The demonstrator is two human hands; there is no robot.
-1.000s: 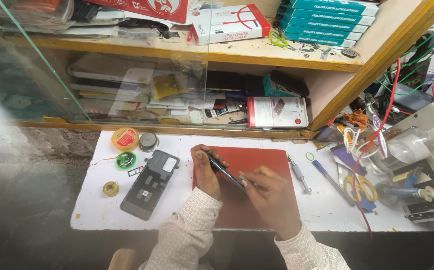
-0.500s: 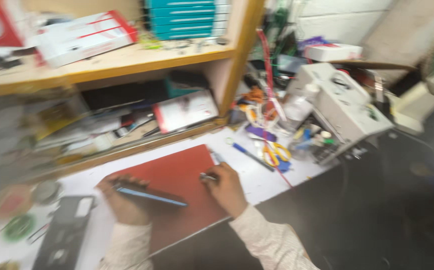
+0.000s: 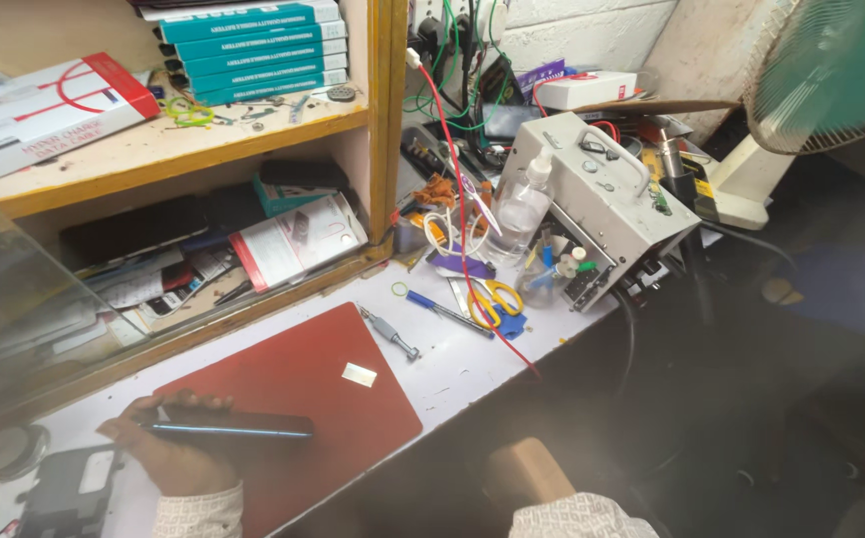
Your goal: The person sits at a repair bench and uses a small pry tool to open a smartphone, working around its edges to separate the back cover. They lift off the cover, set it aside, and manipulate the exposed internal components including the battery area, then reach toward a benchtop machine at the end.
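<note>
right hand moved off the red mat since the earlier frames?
Yes. The right hand was over the red mat beside the phone; now it is off the mat's right edge, near the table's front edge, holding nothing visible.

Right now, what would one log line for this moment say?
left hand: holds dark phone on edge | over red mat | right hand: out of view

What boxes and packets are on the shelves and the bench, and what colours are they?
Stack of teal boxes: top shelf, flat and long, with white edge strips.
White box: top shelf at left, flat, with red corner and red looping lines.
White and red packet: lower shelf, leaning, rectangular.
White box with red stripe: behind the grey machine, small and oblong.
Dark phone: held in the left hand over the red mat, seen edge on.
</note>
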